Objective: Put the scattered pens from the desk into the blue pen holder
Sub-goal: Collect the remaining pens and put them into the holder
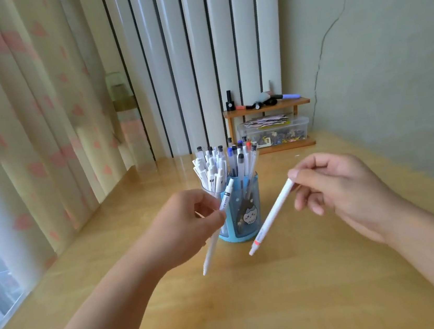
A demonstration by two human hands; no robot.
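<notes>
The blue pen holder stands upright in the middle of the wooden desk, packed with several pens whose caps stick up. My left hand is just left of the holder and grips a white pen that slants down towards me. My right hand hovers to the right of the holder, pinching the top end of a white pen with an orange tip; its tip points down and left, above the desk.
A small wooden shelf with bottles and markers stands at the back, over a clear plastic box of small items. Curtains hang along the left, with a window edge at lower left. A wall is at the right.
</notes>
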